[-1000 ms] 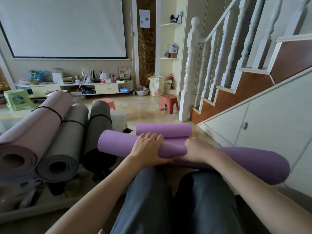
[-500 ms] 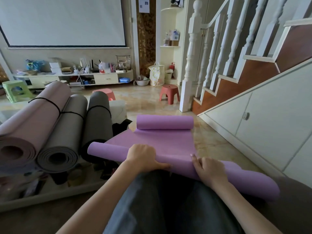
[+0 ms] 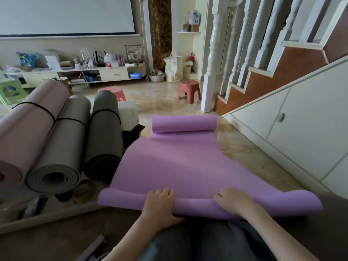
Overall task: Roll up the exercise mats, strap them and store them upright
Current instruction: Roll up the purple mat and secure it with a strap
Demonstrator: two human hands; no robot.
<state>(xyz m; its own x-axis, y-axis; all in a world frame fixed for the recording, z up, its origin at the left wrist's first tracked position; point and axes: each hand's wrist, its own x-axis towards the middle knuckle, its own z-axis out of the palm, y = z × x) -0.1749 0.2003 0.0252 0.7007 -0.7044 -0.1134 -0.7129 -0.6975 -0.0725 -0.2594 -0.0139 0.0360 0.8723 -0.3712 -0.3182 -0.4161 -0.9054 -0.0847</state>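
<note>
A purple exercise mat (image 3: 178, 162) lies spread on the floor in front of my knees. Its far end is curled into a small roll (image 3: 183, 123). Its near end forms a thin roll across my lap. My left hand (image 3: 160, 204) and my right hand (image 3: 232, 202) press down on that near roll, fingers over its top. To the left lie three rolled mats, each bound by a black strap: a pink one (image 3: 28, 127), a light grey one (image 3: 62, 147) and a dark grey one (image 3: 104, 132).
A white staircase with cupboard doors (image 3: 282, 117) runs along the right. A red stool (image 3: 188, 90) stands near the newel post, another red stool (image 3: 113, 92) behind the rolled mats. A cluttered low cabinet (image 3: 84, 72) lines the far wall. Tiled floor lies beyond the mat.
The near roll has come back toward my lap, away from the far roll. Far more flat mat now lies between the two rolls. Both hands stayed on the near roll.
</note>
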